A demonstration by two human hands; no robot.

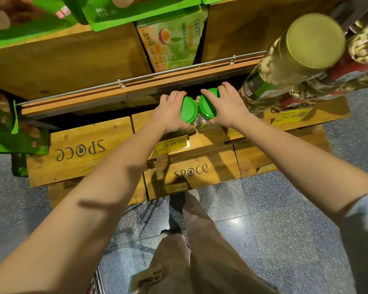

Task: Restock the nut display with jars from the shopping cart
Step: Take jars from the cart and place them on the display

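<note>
Left hand (pixel 170 112) gripped left jar (pixel 189 110), right hand (pixel 227 105) gripped right jar (pixel 207 106); jars touching at shelf (pixel 136 87)

Two green-lidded jars (pixel 189 110): one in my left hand (pixel 170 114), one in my right hand (pixel 227 107). Two lettered crates (pixel 81 149). Two readable price tags (pixel 172 143); the other tags were too blurred to count. One gold-lidded jar (pixel 314 40) was plain; those behind it were uncountable.

Two green lids (pixel 188 110) at centre; a gold lid (pixel 316 40) upper right; yellow price tags (pixel 172 143); speckled grey floor (pixel 285 219); brown wooden crates (pixel 89 136).
</note>
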